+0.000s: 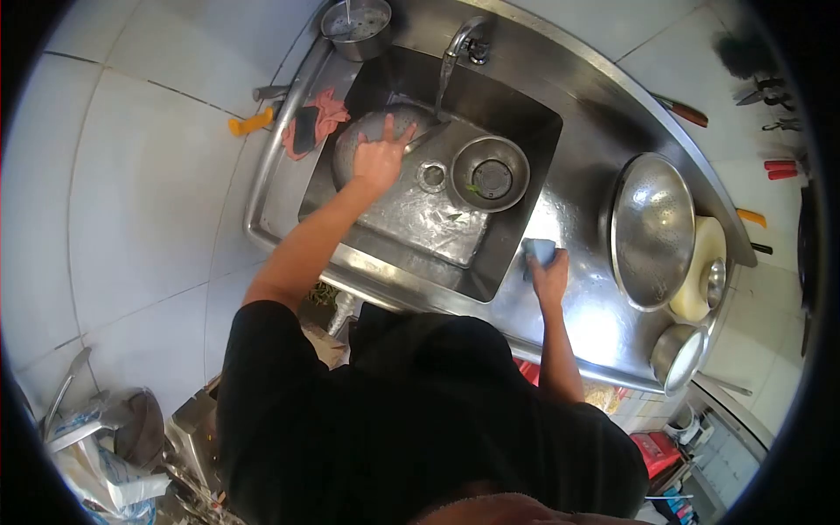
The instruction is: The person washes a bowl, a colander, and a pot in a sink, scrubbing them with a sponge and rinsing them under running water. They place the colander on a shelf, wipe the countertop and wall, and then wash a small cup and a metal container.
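Fingers spread, my left hand rests on a large round metal vessel in the left part of the steel sink. A blade-like metal piece lies beside those fingers. My right hand is closed on a light blue sponge over the drainboard, right of the sink. A small metal bowl with a bit of green in it sits in the sink, beside the drain. Above them is the faucet.
On the left rim lie a pink cloth and a dark pad. A metal pot stands at the back left corner. To the right are a large metal bowl, a pale board and another pot.
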Tool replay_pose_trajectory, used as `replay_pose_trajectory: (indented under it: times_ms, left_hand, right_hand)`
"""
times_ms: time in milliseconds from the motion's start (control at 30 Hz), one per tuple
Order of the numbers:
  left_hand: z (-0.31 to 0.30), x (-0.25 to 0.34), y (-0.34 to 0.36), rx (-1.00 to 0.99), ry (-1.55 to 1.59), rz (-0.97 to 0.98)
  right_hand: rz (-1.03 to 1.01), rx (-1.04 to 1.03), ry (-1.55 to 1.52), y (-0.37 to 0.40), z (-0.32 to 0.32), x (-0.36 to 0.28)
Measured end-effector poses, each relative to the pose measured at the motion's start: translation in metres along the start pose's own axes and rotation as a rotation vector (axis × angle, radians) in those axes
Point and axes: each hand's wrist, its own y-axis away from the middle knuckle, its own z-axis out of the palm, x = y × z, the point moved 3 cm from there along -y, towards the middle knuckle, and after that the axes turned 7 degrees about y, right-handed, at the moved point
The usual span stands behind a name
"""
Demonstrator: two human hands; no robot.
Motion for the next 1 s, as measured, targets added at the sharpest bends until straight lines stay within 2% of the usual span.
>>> replay_pose_trajectory:
  times_ms: [33, 133, 167, 200, 267, 333, 400, 467, 533, 600, 667, 733, 800, 867, 933, 1000]
  left_hand:
    - [-0.019, 0.002, -0.002, -0.002, -0.030, 0.039]
    - [-0.046, -0.019, -0.007, 0.090, 0.031, -0.090]
    - [-0.054, -0.026, -0.001, 0.217, 0.087, -0.115]
    - [-0.057, -0.037, 0.007, 0.204, 0.214, -0.247]
    - [-0.053, -0.057, 0.035, 0.167, 0.470, -0.513]
    - [0.014, -0.090, 0.071, 0.404, 0.958, -0.548]
    - [0.022, -0.063, 0.107, 0.338, 1.596, -0.925]
    - [0.024, -0.035, 0.127, 0.358, 1.757, -1.004]
    - [0.029, -0.012, 0.133, 0.305, 1.889, -0.995]
    - [0.031, -0.003, 0.125, 0.278, 1.908, -0.923]
    - [0.028, -0.013, 0.116, 0.318, 1.865, -0.938]
    - [0.006, -0.027, 0.108, 0.409, 1.888, -0.944]
    - [0.003, -0.049, 0.115, 0.351, 1.831, -0.884]
    - [0.007, -0.049, 0.123, 0.296, 1.710, -0.903]
    - [0.046, -0.033, 0.128, 0.310, 1.844, -0.853]
    - [0.035, 0.000, 0.114, 0.305, 1.854, -0.913]
  right_hand:
    - [0.165, -0.128, -0.198, -0.010, 0.002, -0.003]
    - [0.204, -0.199, -0.545, -0.021, -0.005, -0.055]
    - [0.131, -0.203, -0.643, -0.019, -0.015, -0.088]
    - [0.058, -0.205, -0.739, -0.023, -0.021, -0.114]
    - [-0.247, -0.116, -0.754, -0.055, 0.035, -0.125]
    - [-0.223, -0.234, -0.829, -0.064, 0.045, -0.173]
    - [-0.150, -0.396, -0.875, -0.080, 0.059, -0.215]
    - [-0.093, -0.394, -0.921, -0.101, 0.102, -0.243]
    - [-0.199, -0.176, -0.963, -0.105, 0.154, -0.269]
    - [-0.342, -0.018, -0.703, -0.078, 0.165, -0.306]
    - [-0.589, -0.249, -0.674, -0.039, 0.171, -0.322]
    - [-0.830, -0.781, -0.386, -0.012, 0.140, -0.304]
    - [-1.241, -0.747, -0.085, -0.026, 0.144, -0.250]
    - [-1.131, -0.450, 0.497, -0.085, 0.142, -0.216]
    - [-0.963, -0.124, 0.226, -0.133, 0.132, -0.233]
    - [-0.715, -0.128, -0.070, -0.128, 0.127, -0.288]
